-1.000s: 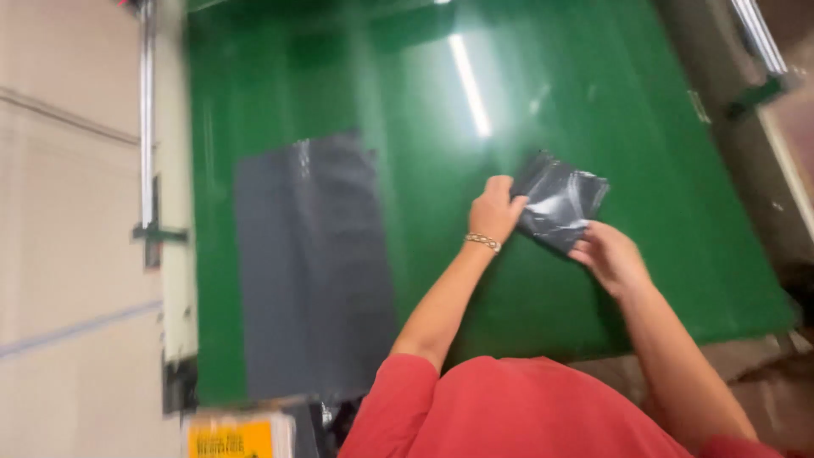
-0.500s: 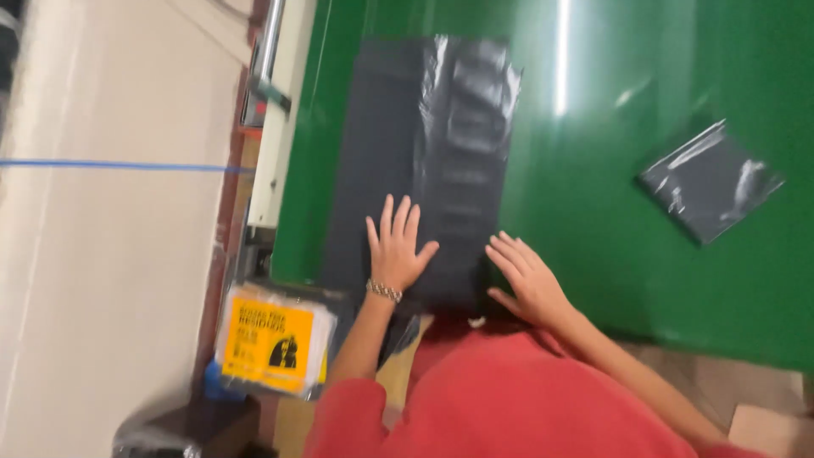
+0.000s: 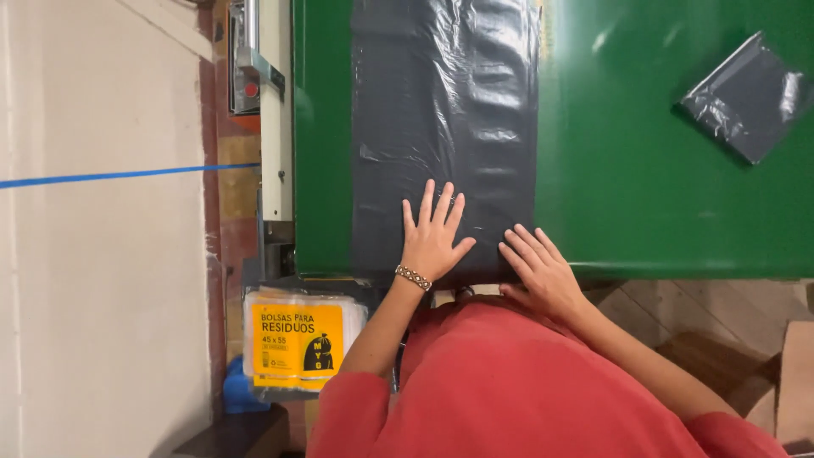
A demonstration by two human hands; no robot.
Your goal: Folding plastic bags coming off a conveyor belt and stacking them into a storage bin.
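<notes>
A long dark grey plastic bag [image 3: 445,110] lies flat on the green table [image 3: 627,170], reaching from its near edge to the top of the view. My left hand [image 3: 432,233] rests flat on the bag's near end, fingers spread, a beaded bracelet on the wrist. My right hand [image 3: 538,271] lies palm down at the bag's near right corner, by the table's edge. A folded dark grey bag [image 3: 746,97] sits apart at the far right of the table.
A pack of bags with a yellow label [image 3: 297,343] sits below the table's left corner. A white metal frame with a red button [image 3: 254,85] runs along the table's left side. Cardboard boxes [image 3: 788,373] stand at the lower right.
My hands let go of the folded bag, which now lies at the right, and moved left onto the flat bag. The view shifted left with them.
</notes>
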